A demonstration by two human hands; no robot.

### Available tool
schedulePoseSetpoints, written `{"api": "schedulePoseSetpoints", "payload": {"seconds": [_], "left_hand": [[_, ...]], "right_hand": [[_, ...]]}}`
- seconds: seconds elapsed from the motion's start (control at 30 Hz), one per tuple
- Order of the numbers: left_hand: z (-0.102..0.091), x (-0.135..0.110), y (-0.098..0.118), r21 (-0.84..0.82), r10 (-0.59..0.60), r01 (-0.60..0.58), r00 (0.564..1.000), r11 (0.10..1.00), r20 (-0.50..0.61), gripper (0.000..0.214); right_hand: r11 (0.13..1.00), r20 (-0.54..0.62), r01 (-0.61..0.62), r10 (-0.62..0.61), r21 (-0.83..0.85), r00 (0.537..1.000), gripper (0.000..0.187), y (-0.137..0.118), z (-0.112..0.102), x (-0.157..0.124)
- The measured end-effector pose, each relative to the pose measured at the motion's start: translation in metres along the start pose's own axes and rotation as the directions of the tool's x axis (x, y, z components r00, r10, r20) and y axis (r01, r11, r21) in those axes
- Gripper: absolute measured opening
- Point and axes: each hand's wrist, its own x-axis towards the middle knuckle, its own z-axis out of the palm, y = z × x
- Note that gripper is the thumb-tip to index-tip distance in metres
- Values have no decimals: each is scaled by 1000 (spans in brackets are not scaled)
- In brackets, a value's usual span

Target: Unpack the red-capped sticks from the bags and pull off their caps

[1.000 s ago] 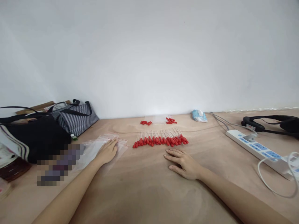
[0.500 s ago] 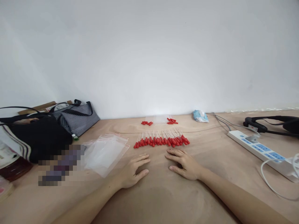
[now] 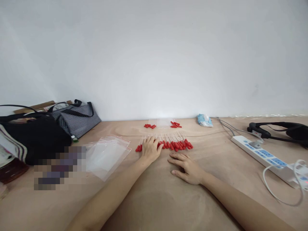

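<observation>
- where are the red-ended stems (image 3: 176, 146)?
- in a crowded row at the middle of the wooden table (image 3: 168, 202), red ends near, clear ends far.
- and the left hand (image 3: 151, 150)?
- over the left part of that row, fingers bent down across it, thumb out to the right. whether it's pinching any stems, i can't tell; the hand hides them.
- the right hand (image 3: 189, 168)?
- palm down on the table, fingers spread, thumb apart, just on the near side of the row.
- what about containers?
- clear bags (image 3: 106, 157) lie flat and overlapping to the left, with red lines along their far edges.
- anything past the row?
- two small red clusters (image 3: 150, 126), left and right of some pale clear plastic (image 3: 164, 123). can't tell if they're inside a bag.
- and the far left?
- a black bag (image 3: 45, 141) beside a striped bag (image 3: 80, 120); their contents are too hidden to name. nearer, at the left edge, a jar (image 3: 12, 171) holds something dark reddish-brown.
- far right of the row?
- a blue packet (image 3: 205, 120) with white on top, near the wall.
</observation>
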Motion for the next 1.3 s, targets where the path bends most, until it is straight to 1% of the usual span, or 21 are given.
{"api": "schedulePoseSetpoints", "payload": {"seconds": [0.07, 0.13, 0.2, 0.23, 0.27, 0.3, 0.33, 0.4, 0.43, 0.47, 0.5, 0.53, 0.6, 0.63, 0.73, 0.83, 0.93, 0.97, 1.07, 1.2, 1.3], "left_hand": [[2, 0, -1, -55, -26, 23, 998, 998, -52, 16], [1, -5, -3, -147, -74, 53, 988, 988, -135, 19], [-5, -14, -7, -274, -133, 74, 970, 959, -204, 20], [-10, -21, -9, -343, -159, 80, 965, 936, -209, 20], [-15, -28, -13, -409, -183, 92, 965, 908, -189, 20], [-21, -37, -16, -467, -196, 111, 971, 877, -138, 19], [-26, -45, -19, -511, -203, 144, 977, 848, -62, 19], [-37, -61, -26, -564, -211, 232, 972, 792, 104, 18], [-41, -67, -29, -584, -204, 269, 963, 766, 176, 17], [-43, -71, -31, -602, -191, 296, 953, 741, 234, 17], [-45, -74, -33, -622, -170, 310, 946, 719, 275, 16], [-45, -76, -34, -641, -146, 311, 944, 701, 297, 15], [-44, -75, -35, -672, -107, 292, 947, 680, 303, 15], [-42, -75, -36, -681, -92, 278, 951, 677, 296, 15], [-41, -73, -35, -691, -41, 224, 962, 687, 270, 16], [-44, -72, -32, -659, 24, 138, 973, 739, 230, 18], [-44, -71, -26, -601, 101, 38, 975, 798, 197, 33], [-42, -70, -25, -587, 116, 20, 974, 809, 194, 34], [-33, -69, -23, -565, 128, 5, 972, 825, 195, 20], [-24, -72, -27, -590, 129, 1, 975, 807, 179, 18], [-22, -74, -28, -617, 112, 27, 976, 786, 185, 17]], "right_hand": [[1000, 0, 5, -5, 1, 1000, 47, 0, 0, 0], [1000, -2, 12, -12, 7, 1000, 46, 0, 0, 0], [1000, -17, 12, -11, 24, 1000, 45, 1, 1, -1], [999, -37, 5, -4, 38, 999, 45, 2, 3, -2], [999, -73, -7, 11, 52, 997, 45, 3, 4, -2], [998, -124, -21, 29, 65, 992, 45, 4, 6, -2], [997, -191, -36, 49, 72, 980, 44, 5, 8, -2], [996, -340, -55, 74, 64, 937, 43, 5, 11, 0], [998, -400, -52, 66, 45, 914, 43, 4, 12, 2], [999, -436, -35, 40, 18, 899, 42, 2, 13, 5], [1000, -444, -3, -3, -13, 896, 43, -1, 13, 9], [998, -426, 40, -56, -46, 903, 43, -3, 13, 13], [988, -353, 123, -147, -90, 924, 40, -9, 14, 22], [984, -321, 145, -170, -99, 932, 36, -11, 15, 26], [983, -290, 154, -178, -104, 940, 27, -14, 21, 36], [978, -302, 174, -200, -111, 932, 25, -14, 26, 39], [974, -332, 184, -219, -134, 917, 24, -15, 27, 38], [971, -334, 193, -231, -144, 914, 24, -15, 27, 37], [958, -333, 227, -274, -175, 902, 24, -18, 26, 36], [951, -349, 256, -303, -175, 887, 24, -20, 26, 36], [954, -337, 265, -298, -142, 893, 25, -22, 27, 36]]}}
